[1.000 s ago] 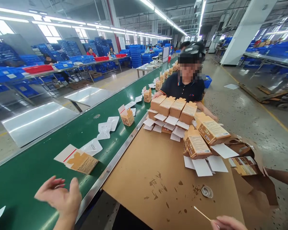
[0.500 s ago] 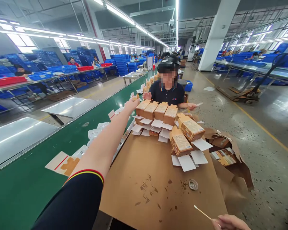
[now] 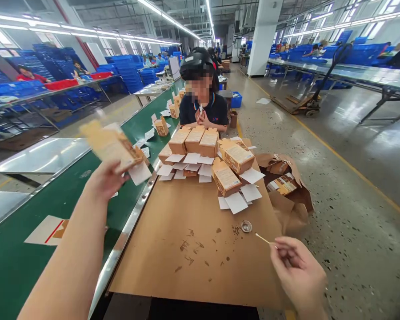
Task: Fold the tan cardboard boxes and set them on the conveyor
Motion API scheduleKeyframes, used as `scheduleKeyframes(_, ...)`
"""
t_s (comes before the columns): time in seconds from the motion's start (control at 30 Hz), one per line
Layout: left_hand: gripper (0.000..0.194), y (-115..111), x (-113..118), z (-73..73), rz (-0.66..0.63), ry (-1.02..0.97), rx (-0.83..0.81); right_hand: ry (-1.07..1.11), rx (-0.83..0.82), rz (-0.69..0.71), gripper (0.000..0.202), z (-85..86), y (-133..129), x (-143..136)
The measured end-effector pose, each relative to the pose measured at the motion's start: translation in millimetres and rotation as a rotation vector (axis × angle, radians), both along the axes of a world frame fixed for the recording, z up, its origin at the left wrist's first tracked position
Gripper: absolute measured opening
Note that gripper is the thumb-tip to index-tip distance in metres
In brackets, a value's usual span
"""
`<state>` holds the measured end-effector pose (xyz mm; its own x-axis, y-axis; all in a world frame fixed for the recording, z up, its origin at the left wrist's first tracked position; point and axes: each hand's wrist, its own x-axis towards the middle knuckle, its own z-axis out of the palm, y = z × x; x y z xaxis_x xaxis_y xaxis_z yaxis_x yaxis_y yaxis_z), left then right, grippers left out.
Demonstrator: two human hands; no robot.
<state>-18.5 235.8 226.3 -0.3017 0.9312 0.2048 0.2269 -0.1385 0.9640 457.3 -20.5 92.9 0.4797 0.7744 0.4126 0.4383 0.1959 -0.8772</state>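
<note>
Raised over the green conveyor belt, my left hand [image 3: 108, 180] is closed around a brown-and-yellow carton [image 3: 115, 149]. The carton is tilted and blurred, with a white flap hanging from its lower right. My right hand [image 3: 295, 266] pinches a cotton swab [image 3: 262, 238] over the near right part of the cardboard-covered table [image 3: 160, 258]. The swab's tip points left, close to a small clear dish [image 3: 246, 226]. Dark smudges and specks mark the cardboard left of the dish. Several similar cartons [image 3: 196, 141] stand stacked at the table's far end, white flaps sticking out.
More cartons [image 3: 160, 126] and white pieces sit along the green belt [image 3: 10, 266]. A metal rail [image 3: 133, 224] separates belt from table. Across the stack sits a person [image 3: 205, 109] with hands near the chest. An opened brown paper sack [image 3: 286, 186] holds flat cartons at the right.
My left hand has drawn back from the far end, now with a carton in it. My right hand has moved up with the swab, closer to the dish. The view has turned right.
</note>
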Motion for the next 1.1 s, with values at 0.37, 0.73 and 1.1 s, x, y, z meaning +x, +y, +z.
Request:
scheduleKeyframes(0.37,0.076,-193,98,-139.2,-0.209,-0.334,-0.523,-0.124,-0.162,0.095,0.038,-24.4,45,2)
scheduleKeyframes(0.73,0.082,-176,110,-161.2,-0.326,-0.381,-0.500,0.050,-0.086,0.503,0.010,-25.8,18,-117)
scheduleKeyframes(1.1,0.081,-187,121,-164.6,-0.354,-0.293,-0.384,0.029,-0.107,0.501,0.010,-24.0,18,-107)
